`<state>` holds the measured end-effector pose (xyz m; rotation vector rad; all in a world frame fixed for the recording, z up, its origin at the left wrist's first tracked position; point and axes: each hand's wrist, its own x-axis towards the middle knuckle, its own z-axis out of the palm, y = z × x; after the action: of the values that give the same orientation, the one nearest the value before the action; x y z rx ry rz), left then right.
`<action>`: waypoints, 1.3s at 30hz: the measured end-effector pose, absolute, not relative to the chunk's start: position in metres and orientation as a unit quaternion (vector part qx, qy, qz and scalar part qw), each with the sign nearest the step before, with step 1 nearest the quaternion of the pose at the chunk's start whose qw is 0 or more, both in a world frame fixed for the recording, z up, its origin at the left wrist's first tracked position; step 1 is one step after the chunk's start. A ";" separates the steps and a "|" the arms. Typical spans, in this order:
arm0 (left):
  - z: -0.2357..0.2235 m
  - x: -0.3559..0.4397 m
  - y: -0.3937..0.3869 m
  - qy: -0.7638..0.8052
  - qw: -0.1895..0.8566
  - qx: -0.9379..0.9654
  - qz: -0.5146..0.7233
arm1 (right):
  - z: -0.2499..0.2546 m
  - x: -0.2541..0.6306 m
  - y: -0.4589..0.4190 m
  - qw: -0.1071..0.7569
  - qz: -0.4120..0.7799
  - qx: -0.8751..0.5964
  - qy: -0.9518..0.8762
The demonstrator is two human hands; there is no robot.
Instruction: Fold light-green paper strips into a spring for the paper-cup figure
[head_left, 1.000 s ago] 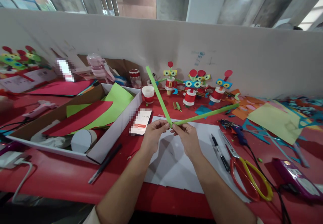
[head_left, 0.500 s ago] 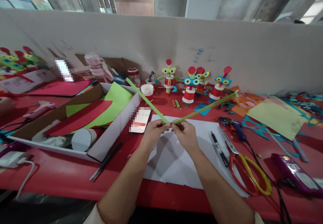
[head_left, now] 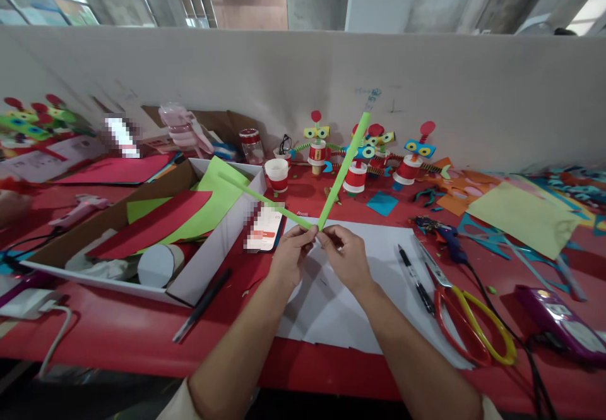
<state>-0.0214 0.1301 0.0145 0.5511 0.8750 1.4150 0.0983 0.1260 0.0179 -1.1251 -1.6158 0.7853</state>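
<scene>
Across the field I monitor remotely, the red table (head_left: 118, 338) fills the lower part, hours being read from the centre of view. Between eight and nine o'clock I note a white box (head_left: 208, 268). At six, a white sheet (head_left: 331, 319) lies flat; at four, scissors (head_left: 443, 280) overlap its edge. Just below centre, green paper strips (head_left: 343, 167) form a V, its arms pointing to ten and one; whether they are separate pieces I cannot tell. The left hand (head_left: 290, 256) and right hand (head_left: 348, 256), close together, both pinch its apex.
</scene>
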 end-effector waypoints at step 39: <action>0.023 -0.017 0.125 0.352 0.610 0.262 0.660 | 0.025 0.096 0.119 0.506 0.391 -0.442 -0.629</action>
<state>-0.0169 0.1254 0.0227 0.6049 0.8136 1.5231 0.0955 0.1193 0.0252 -1.0664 -1.5173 0.9428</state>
